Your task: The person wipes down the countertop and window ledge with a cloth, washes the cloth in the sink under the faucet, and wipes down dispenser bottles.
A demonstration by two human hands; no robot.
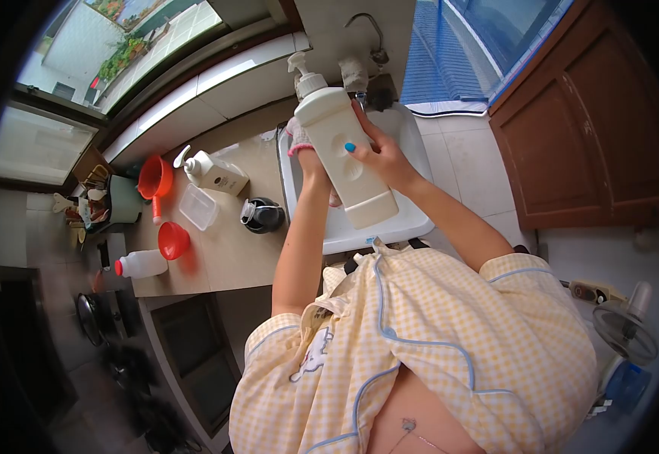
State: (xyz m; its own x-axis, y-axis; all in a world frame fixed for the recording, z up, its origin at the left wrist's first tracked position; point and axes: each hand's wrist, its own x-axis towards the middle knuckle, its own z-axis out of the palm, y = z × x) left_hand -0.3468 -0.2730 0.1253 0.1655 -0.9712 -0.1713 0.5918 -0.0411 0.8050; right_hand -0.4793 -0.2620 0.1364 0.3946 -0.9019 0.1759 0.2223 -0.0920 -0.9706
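A large white pump bottle (348, 155) is held at a tilt over the white sink (414, 219), its pump head at the upper left. My right hand (386, 157) grips its right side, with the blue-nailed thumb across the front and the other fingers partly hidden. On the bottle's left side is my left hand (299, 138), in what looks like a pale knit glove with a pink edge. The bottle hides most of that hand's fingers, so their grip does not show.
Left on the counter (227, 265) stand a smaller pump bottle (219, 172), a clear plastic box (199, 207), a dark round container (262, 215), a red ladle (155, 178), a red bowl (173, 240) and a red-capped white bottle (141, 263). A faucet (375, 41) rises behind the sink.
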